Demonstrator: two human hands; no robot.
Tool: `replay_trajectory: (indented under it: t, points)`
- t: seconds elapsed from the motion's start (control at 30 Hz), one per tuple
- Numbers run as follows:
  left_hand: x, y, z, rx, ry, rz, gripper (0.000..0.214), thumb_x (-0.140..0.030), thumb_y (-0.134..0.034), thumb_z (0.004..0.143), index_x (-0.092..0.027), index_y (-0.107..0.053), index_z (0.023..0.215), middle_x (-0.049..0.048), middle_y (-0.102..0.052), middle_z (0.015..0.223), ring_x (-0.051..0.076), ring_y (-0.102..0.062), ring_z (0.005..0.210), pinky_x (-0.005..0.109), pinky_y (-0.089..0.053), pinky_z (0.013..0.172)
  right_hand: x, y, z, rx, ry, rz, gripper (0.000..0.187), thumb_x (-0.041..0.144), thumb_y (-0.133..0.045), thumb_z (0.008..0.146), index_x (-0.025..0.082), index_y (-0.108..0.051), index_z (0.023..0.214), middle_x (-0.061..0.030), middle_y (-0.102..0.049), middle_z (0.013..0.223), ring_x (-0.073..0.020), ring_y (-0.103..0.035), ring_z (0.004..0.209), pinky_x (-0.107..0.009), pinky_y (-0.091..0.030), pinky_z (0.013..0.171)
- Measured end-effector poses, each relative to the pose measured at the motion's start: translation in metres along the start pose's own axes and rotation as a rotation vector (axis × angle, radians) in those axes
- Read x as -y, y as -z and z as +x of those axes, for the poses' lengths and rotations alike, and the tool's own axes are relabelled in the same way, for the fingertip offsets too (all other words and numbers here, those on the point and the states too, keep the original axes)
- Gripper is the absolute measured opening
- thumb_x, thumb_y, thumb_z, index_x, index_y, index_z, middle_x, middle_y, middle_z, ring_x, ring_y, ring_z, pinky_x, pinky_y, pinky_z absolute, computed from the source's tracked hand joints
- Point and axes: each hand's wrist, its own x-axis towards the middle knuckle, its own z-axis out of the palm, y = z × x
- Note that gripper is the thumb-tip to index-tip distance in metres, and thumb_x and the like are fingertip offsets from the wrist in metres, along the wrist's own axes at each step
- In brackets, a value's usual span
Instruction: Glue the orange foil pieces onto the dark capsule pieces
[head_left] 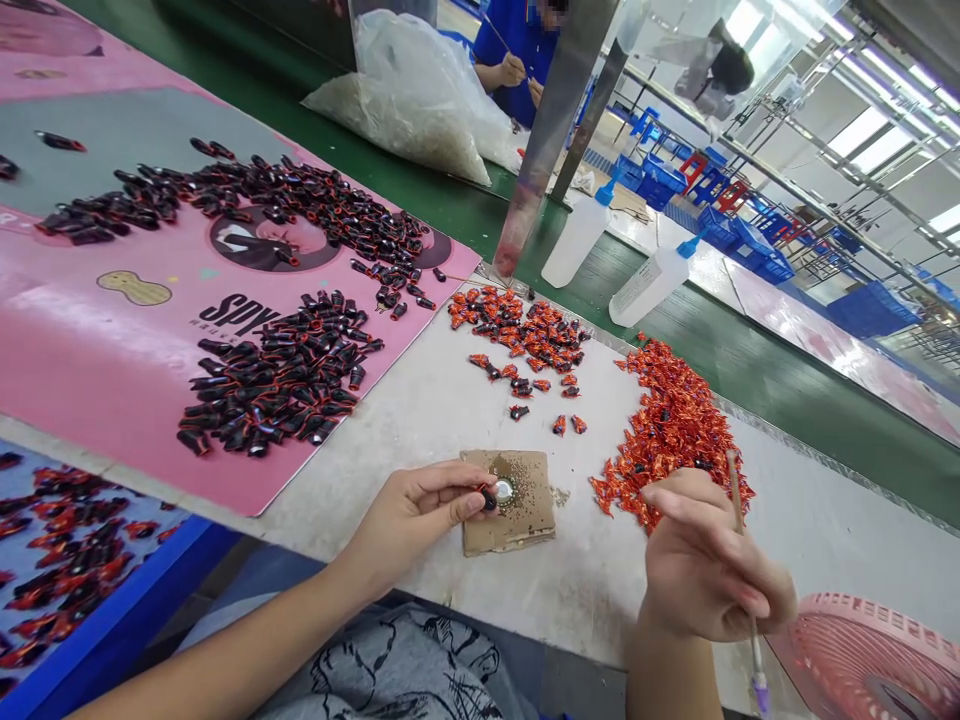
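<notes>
My left hand (431, 505) is closed in a pinch around a small black piece (489, 497), just over a square of cardboard (525, 520). On the cardboard is a small round whitish spot (503, 490) with many dark specks around it. My right hand (709, 560) is raised at the near edge of a heap of small orange pieces (675, 420). Tucked through its fingers is a thin stick (755, 650) with a purple lower end. Its fingertips reach toward the heap; whether they touch any piece I cannot tell.
Black pieces with orange edges (281, 375) lie heaped on a pink printed mat (135, 380). A smaller orange-and-black group (532, 330) lies between. Two white bottles with blue tips (651, 287), a plastic bag (420, 95), a metal post (551, 130), a pink fan (877, 655) and a blue bin (135, 620) stand around.
</notes>
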Motion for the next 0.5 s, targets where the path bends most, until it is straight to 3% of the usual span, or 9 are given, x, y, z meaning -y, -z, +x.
replay_trajectory:
  t: [0.1,0.23,0.4,0.5]
  points:
    - [-0.001,0.000,0.000,-0.002,0.001,0.012,0.022,-0.030,-0.090,0.058,-0.019,-0.081,0.075,0.0070,-0.077,0.076,0.019,-0.072,0.066,0.029,-0.063,0.067,-0.009,0.013,0.005,0.053,0.072,-0.297,0.019,0.028,-0.050,0.098,0.028,-0.067,0.104,-0.0075,-0.076,0.086,-0.0264,-0.070,0.071,-0.044,-0.052,0.059]
    - [0.000,0.002,-0.001,-0.020,0.006,0.025,0.022,-0.029,-0.090,0.057,-0.019,-0.082,0.075,0.0065,-0.077,0.076,0.018,-0.071,0.064,0.028,-0.062,0.067,-0.021,0.025,0.013,0.285,-0.012,-0.444,0.016,0.014,-0.063,0.087,0.027,-0.065,0.096,-0.0046,-0.076,0.090,-0.0254,-0.069,0.083,-0.044,-0.052,0.072]
    - [0.000,0.002,-0.002,-0.031,0.024,0.010,0.023,-0.029,-0.092,0.055,-0.020,-0.082,0.074,0.0057,-0.077,0.072,0.017,-0.071,0.063,0.024,-0.061,0.064,-0.028,0.030,0.009,0.731,-0.228,-0.556,0.013,0.020,-0.066,0.088,0.023,-0.058,0.079,0.0003,-0.072,0.077,-0.0210,-0.060,0.078,-0.044,-0.034,0.084]
    - [0.000,0.002,-0.002,-0.033,0.017,0.022,0.024,-0.031,-0.092,0.054,-0.020,-0.082,0.073,0.0060,-0.076,0.071,0.018,-0.071,0.063,0.023,-0.060,0.061,-0.025,0.024,-0.001,0.887,-0.348,-0.647,0.018,0.014,-0.063,0.087,0.022,-0.055,0.073,0.0014,-0.067,0.069,-0.0206,-0.052,0.076,-0.042,-0.026,0.082]
